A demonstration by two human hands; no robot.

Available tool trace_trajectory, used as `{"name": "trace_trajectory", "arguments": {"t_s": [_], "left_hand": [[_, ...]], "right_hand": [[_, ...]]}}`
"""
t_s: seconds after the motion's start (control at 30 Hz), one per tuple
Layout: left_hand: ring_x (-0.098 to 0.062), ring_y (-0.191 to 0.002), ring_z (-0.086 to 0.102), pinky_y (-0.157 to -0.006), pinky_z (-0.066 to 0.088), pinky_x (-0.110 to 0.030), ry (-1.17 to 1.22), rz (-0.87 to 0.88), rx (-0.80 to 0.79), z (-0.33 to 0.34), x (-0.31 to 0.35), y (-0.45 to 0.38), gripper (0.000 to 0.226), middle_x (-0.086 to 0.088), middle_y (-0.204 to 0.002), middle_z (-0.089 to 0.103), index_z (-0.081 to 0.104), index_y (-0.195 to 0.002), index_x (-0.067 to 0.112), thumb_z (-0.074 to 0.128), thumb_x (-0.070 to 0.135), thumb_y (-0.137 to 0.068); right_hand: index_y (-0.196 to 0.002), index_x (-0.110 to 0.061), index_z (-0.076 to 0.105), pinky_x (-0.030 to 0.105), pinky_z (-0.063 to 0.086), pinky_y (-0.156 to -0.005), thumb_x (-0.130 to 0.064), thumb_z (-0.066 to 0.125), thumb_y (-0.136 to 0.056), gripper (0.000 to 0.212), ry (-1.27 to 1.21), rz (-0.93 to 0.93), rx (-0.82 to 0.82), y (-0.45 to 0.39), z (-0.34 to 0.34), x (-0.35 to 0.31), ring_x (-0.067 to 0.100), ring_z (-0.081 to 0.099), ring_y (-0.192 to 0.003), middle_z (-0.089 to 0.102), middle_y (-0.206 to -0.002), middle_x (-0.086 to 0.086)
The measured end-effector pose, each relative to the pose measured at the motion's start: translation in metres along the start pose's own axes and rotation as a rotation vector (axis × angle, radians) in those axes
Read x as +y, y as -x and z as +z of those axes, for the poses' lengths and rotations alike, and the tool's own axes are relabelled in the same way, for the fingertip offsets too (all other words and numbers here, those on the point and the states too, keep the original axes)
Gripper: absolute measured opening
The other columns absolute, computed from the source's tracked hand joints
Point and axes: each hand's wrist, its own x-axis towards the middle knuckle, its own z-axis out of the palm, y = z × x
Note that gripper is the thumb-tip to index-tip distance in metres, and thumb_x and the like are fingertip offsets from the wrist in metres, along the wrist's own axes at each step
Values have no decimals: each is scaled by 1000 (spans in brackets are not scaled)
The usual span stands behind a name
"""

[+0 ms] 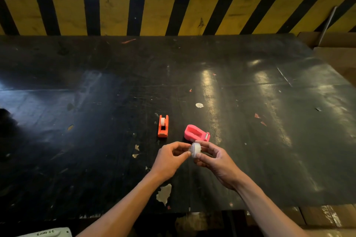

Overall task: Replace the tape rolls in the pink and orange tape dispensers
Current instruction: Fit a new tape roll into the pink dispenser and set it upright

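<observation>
While we hold the tape roll [195,149] between both hands just above the tabletop [96,92], the likeliest slip is the roll popping out sideways, since only fingertips pinch it and its smooth sides give little purchase. A loose tape end could also stick to our fingers [185,154] and tangle, though we cannot make out any free end. The pink dispenser [196,133] lies empty just beyond the roll, its cradle open; the orange dispenser [163,126] stands to its left with a white roll seated in it. Our left hand [169,159] is curled, thumb and forefinger closed on the roll's near face. Our right hand [215,158] clamps its rim from the other side, fingers bent. Both forearms angle inward, wrists raised off the surface.
</observation>
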Motion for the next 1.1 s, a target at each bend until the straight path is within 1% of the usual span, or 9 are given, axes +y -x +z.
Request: {"name": "trace_trajectory", "arguments": {"t_s": [0.1,0.2,0.33,0.5,0.6,0.73,0.83,0.97,1.1], "left_hand": [[-1,-103,68,-92,56,-22,-106,40,-31,-3,1,0,30,11,-112,71,68,-121,24,71,17,-92],[3,-95,68,-85,57,-17,-167,73,-51,-4,3,-1,29,11,-106,71,69,-119,22,73,18,-90],[5,-92,68,-85,57,-16,-155,85,-16,0,4,-1,28,13,-100,70,68,-116,24,74,20,-89],[8,-93,65,-78,52,-7,-121,93,3,3,3,0,27,12,-100,70,65,-112,24,75,17,-88],[11,-94,64,-78,50,-5,-116,85,25,5,1,0,24,15,-99,69,66,-110,25,74,18,-89],[17,-94,63,-80,49,-3,-107,90,65,9,-4,0,25,21,-97,67,68,-114,24,70,13,-92],[13,-94,65,-80,50,-4,-110,86,82,13,-7,-1,25,20,-100,68,70,-115,23,68,11,-93],[7,-97,67,-82,52,-8,-68,62,62,21,-8,-4,23,17,-102,72,73,-113,24,69,14,-92],[3,-99,69,-90,56,-19,-39,42,-44,26,-8,-12,23,13,-107,74,72,-113,26,68,15,-94]], "right_hand": [[-128,-19,65,36,57,-89,-18,78,-82,48,28,-1,0,1,-1,2,27,66,-112,68,-123,10],[-126,-20,66,38,56,-91,-20,79,-80,48,32,5,3,2,0,5,27,66,-113,70,-123,8],[-127,-19,66,42,54,-93,-20,79,-81,48,-18,8,-9,1,0,6,27,66,-109,69,-123,11],[-130,-18,65,40,52,-91,-19,77,-82,50,-55,35,-55,1,-3,4,25,64,-104,66,-126,15],[-131,-18,64,37,54,-89,-15,70,-89,42,-32,30,-15,1,-1,5,24,65,-103,67,-124,13],[-118,-17,73,38,52,-91,-16,67,-92,27,-24,6,74,1,2,8,22,65,-99,72,-117,15],[-114,-15,75,32,53,-87,-18,74,-86,28,50,-25,80,2,2,9,17,68,-97,74,-112,10],[-108,-12,76,27,55,-80,-12,77,-84,24,145,-91,190,-1,-3,16,15,69,-92,77,-99,5],[-104,-17,77,35,58,-85,-15,77,-84,20,211,-93,305,-5,-15,25,16,71,-92,78,-96,2]]}}
